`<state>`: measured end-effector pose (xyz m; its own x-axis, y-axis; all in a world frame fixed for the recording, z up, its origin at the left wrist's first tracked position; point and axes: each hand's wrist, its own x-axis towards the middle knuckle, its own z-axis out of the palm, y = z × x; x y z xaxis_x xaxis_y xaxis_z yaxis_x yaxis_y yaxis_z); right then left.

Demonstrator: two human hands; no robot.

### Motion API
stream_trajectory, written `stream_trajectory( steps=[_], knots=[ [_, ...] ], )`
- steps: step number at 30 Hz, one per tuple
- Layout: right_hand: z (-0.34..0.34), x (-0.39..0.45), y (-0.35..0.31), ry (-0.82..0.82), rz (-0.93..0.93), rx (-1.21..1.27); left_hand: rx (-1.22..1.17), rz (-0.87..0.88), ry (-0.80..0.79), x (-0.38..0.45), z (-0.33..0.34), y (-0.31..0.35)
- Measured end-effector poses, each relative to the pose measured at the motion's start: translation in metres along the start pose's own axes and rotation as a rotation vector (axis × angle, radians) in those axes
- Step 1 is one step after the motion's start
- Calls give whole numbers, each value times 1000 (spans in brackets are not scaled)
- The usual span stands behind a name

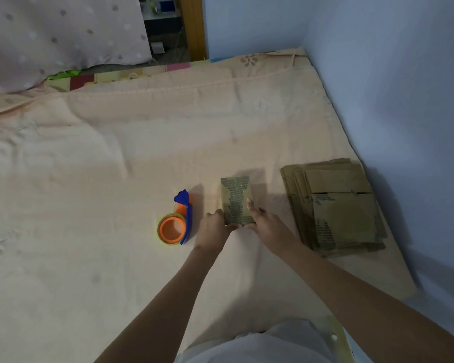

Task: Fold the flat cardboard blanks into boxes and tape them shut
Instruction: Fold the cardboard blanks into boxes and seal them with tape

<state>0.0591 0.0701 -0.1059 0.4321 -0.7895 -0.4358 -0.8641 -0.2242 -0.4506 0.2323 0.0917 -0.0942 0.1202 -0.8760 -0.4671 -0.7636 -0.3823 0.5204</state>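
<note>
A small brown cardboard box (236, 197), folded up and with shiny tape along its top, rests on the peach bedsheet (116, 166). My left hand (213, 229) grips its near left corner. My right hand (266, 225) holds its near right side, with one finger lying on top of the box. Left of my hands lies a blue and orange tape dispenser (175, 221) with a roll of clear tape. A stack of flat cardboard blanks (336, 208) lies to the right of the box, close to the wall.
A pale blue wall (404, 87) borders the bed on the right and at the back. A dotted pink cushion or cover (58, 35) sits at the far left corner. Bare sheet stretches to the left and beyond the box.
</note>
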Motion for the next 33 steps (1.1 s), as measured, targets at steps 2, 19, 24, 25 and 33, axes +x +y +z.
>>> stream_trajectory(
  steps=[2,19,24,25,33],
  knots=[
    [7,-1,4,19,-53,-21,-51,-24,18,0,-2,0],
    [-43,12,-18,20,477,711,-813,-446,-152,21,-24,6],
    [-64,25,-44,219,527,1106,-948,-383,-138,16,-48,32],
    [-68,24,-46,268,519,1186,-1000,-347,-107,15,-53,32],
    [-69,0,-47,374,460,1203,-1077,-254,24,1,-56,7]
  ],
)
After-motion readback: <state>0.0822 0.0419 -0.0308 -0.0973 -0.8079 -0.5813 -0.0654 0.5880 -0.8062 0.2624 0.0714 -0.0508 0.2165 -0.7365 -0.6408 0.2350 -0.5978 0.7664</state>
